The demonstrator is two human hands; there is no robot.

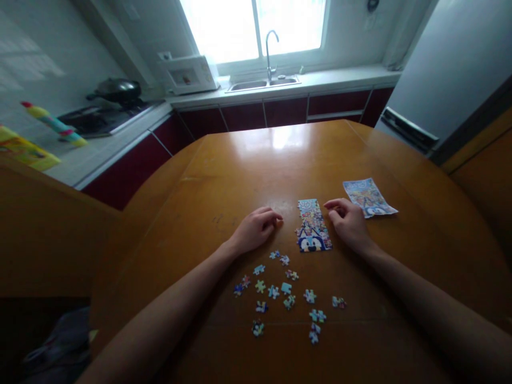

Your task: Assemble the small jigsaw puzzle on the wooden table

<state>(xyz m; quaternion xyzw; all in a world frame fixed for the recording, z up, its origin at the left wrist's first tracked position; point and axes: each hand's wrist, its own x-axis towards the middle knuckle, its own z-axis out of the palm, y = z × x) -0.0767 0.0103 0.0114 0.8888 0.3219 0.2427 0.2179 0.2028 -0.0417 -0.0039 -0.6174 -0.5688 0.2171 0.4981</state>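
Note:
A partly assembled jigsaw strip (313, 226) lies on the round wooden table (248, 170), colourful with a blue cartoon face at its near end. My left hand (256, 228) rests just left of it, fingers curled under against the tabletop, with nothing visible in them. My right hand (347, 218) lies at the strip's right edge, fingers bent, the index fingertip close to the strip's upper right side. Several loose puzzle pieces (285, 292) are scattered on the table nearer to me, between my forearms.
A printed reference picture (368, 197) lies right of my right hand. Beyond the table runs a kitchen counter with a sink and tap (269, 69), a white microwave (189, 74) and a wok on a hob (116, 90). A grey fridge (444, 69) stands at the right.

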